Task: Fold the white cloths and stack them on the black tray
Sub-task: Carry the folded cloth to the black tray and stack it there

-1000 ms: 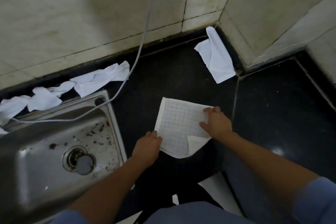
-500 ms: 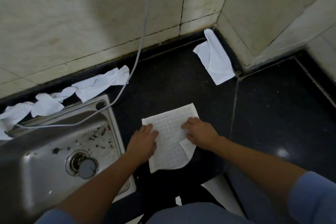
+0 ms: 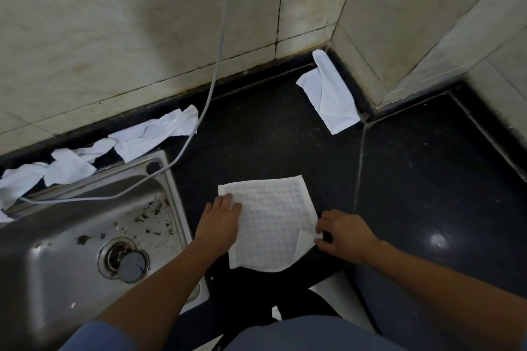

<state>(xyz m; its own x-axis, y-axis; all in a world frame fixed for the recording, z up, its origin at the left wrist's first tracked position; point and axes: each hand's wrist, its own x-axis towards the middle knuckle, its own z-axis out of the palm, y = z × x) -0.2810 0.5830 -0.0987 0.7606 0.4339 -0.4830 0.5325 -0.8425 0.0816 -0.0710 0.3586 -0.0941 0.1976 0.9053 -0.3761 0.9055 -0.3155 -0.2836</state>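
A white waffle-weave cloth lies flat on the black counter, near its front edge. My left hand presses flat on the cloth's left side. My right hand pinches the cloth's right edge, where a corner is turned under. Another white cloth lies crumpled in the back corner by the wall. Several more white cloths are bunched along the wall behind the sink. No black tray shows in the head view.
A steel sink with a drain plug and dark debris fills the left. A grey cable hangs down the tiled wall into it. The tiled wall steps out at the right. White sheets lie below the counter edge.
The cloth has been spread out flatter and wider. My right hand moved from the cloth's middle out to its right edge; my left hand slid toward the upper left corner.
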